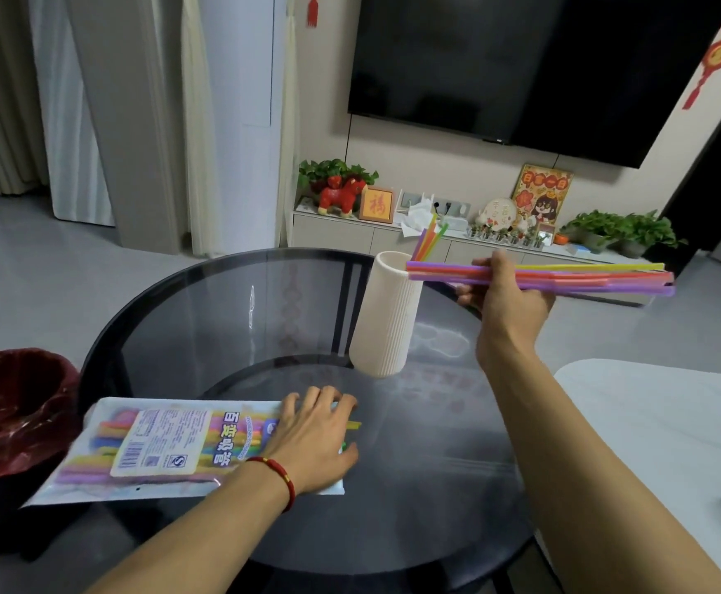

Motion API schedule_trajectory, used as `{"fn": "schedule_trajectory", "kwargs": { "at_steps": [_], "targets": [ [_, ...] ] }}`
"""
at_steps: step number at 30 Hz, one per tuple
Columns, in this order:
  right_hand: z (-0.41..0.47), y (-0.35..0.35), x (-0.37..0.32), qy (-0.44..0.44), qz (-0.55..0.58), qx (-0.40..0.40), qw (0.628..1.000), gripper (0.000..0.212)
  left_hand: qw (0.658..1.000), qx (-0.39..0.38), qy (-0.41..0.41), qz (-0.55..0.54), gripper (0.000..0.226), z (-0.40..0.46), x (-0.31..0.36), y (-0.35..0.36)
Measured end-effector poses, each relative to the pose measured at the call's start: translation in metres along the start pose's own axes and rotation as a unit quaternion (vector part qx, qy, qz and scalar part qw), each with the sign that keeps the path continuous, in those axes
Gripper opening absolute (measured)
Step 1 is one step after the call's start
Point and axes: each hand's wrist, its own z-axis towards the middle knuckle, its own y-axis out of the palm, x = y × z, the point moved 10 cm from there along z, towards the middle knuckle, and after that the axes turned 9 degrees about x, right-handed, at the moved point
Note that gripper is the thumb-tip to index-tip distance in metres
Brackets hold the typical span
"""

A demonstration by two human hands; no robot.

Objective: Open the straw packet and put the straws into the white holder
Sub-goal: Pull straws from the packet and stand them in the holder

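Glass tabletop, round, dark. Right hand, right of centre: fingers closed round a bundle of straws, long axis roughly horizontal, one end at the rim of the white holder, other end pointing to the right edge of the frame. Holder stands near the middle, a few straws already upright in it, tilted right. Left hand, lower centre: fingers spread flat, pressing the open right end of the straw packet, which lies flat, long axis left-right, straws still inside. Red bin at left edge.
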Motion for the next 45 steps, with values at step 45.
{"fn": "schedule_trajectory", "kwargs": {
  "at_steps": [45],
  "targets": [
    [-0.043, 0.051, -0.025, -0.342, -0.33, -0.224, 0.851, 0.034, 0.983, -0.171, 0.057, 0.022, 0.141, -0.028, -0.028, -0.001]
  ]
}}
